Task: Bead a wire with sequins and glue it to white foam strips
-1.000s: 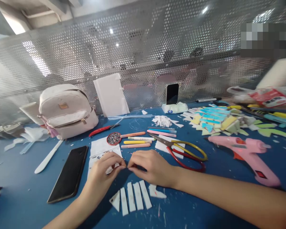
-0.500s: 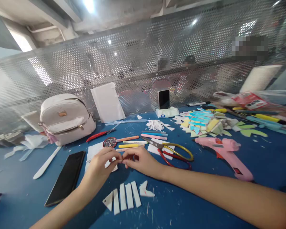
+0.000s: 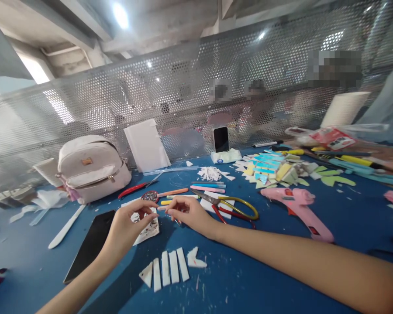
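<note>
My left hand point(image 3: 131, 223) is held over a white sheet with small dark bits point(image 3: 149, 231), its thumb and fingertips apart with nothing visible between them. Just to its right, my right hand point(image 3: 191, 214) has its fingers curled into a pinch; whatever they hold is too small or hidden to name. A small shiny bit shows beneath those fingers. Nearer me lies a row of several white strips point(image 3: 165, 268), with a notched white piece point(image 3: 195, 258) at its right end. Scissors with yellow and red handles point(image 3: 237, 208) rest beyond my right hand.
A pink glue gun point(image 3: 301, 209) lies to the right, below a heap of coloured scraps point(image 3: 271, 168). Several pens point(image 3: 208, 189) and a round glitter-filled dish point(image 3: 149, 196) are behind my hands. To the left are a black phone point(image 3: 90, 246), white knife point(image 3: 65, 229) and pale backpack point(image 3: 91, 170).
My hands have parted: their fingertips met before, and now a small gap lies between them. The left hand has opened and drawn back left, showing more of the sheet with bits.
</note>
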`<state>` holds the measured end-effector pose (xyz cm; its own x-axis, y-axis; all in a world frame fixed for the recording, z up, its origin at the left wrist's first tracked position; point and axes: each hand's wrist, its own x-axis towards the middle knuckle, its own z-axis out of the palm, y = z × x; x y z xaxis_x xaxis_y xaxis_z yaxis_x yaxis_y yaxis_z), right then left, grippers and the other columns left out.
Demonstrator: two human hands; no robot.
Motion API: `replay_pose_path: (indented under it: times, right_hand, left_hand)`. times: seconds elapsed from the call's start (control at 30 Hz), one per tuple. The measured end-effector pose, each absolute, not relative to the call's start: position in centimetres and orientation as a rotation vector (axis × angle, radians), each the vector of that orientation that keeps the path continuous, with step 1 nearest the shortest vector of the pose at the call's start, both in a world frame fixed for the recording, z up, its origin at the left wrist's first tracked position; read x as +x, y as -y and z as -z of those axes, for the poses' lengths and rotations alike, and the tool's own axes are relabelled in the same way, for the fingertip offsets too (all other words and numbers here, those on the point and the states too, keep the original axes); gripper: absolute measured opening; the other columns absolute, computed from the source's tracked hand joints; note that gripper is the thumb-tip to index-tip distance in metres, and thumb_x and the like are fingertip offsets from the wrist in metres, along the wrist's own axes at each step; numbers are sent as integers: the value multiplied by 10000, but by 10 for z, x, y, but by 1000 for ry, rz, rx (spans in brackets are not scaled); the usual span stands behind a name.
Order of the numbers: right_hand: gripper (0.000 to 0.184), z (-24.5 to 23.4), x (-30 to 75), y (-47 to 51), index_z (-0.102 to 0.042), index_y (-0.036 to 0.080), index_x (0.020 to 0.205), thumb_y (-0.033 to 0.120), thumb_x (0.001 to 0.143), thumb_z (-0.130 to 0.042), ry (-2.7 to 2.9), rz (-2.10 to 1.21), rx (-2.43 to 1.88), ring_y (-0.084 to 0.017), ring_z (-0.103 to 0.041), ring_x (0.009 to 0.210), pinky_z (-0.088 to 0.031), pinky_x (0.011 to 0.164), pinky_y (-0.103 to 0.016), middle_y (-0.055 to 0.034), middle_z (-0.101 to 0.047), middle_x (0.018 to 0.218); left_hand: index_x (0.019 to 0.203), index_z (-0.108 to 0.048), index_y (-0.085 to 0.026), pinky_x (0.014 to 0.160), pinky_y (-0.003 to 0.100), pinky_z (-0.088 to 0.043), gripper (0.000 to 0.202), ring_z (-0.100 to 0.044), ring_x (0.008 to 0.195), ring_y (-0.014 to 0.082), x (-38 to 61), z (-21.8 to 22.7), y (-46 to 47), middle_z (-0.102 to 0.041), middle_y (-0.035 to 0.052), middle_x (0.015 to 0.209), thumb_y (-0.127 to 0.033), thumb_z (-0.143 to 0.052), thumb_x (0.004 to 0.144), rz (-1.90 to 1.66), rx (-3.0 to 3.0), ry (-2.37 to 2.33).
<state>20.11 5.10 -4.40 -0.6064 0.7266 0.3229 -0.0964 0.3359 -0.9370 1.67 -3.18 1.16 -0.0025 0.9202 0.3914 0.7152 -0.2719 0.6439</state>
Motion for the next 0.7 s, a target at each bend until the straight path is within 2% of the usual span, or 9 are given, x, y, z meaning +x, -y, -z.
replay_pose_path:
  times: [0.1, 0.27, 0.37, 0.57, 0.7]
  right_hand:
    - [214, 43, 202, -51, -626, 137, 795, 347, 836, -632, 1828, -1349, -555, -96, -511, 524, -411, 480, -201, -3, -602, 660]
    - [170, 46, 201, -51, -636, 140, 795, 305, 833, -628, 1828, -1339, -544, -93, -507, 510, -405, 490, -206, 2, -605, 658]
    - [162, 46, 201, -51, -638, 144, 778, 297, 829, -629, 1822, -1339, -532, -103, -518, 526, -405, 499, -212, -3, -613, 663]
    - [229, 43, 203, -51, -642, 162, 917, 339, 916, -497, 1759, -1350, -449, -147, -595, 716, -468, 670, -258, -33, -652, 795]
    - [252, 44, 203, -51, -641, 168, 908, 375, 928, -499, 1739, -1364, -431, -146, -596, 724, -467, 680, -262, -35, -651, 819]
  left_hand:
    - [926, -736, -177, 514, 222, -435, 178, -564, 574, 152, 16, -7, 30, -677, 12, 652, -283, -699, 788, -1116, 1952, -1723]
    - [775, -743, -183, 571, 243, -431, 127, -538, 600, 155, 17, -4, 28, -701, 28, 703, -295, -685, 794, -1117, 1951, -1749]
    - [749, -730, -190, 599, 247, -423, 131, -530, 624, 158, 18, -7, 28, -704, 26, 734, -288, -666, 806, -1128, 1927, -1748]
    - [764, -711, -196, 664, 254, -426, 107, -550, 710, 176, 21, -20, 24, -694, 29, 792, -250, -640, 824, -1153, 2055, -1690]
    - [794, -711, -190, 680, 264, -439, 117, -575, 722, 178, 24, -24, 19, -679, 39, 805, -238, -617, 843, -1160, 2175, -1624]
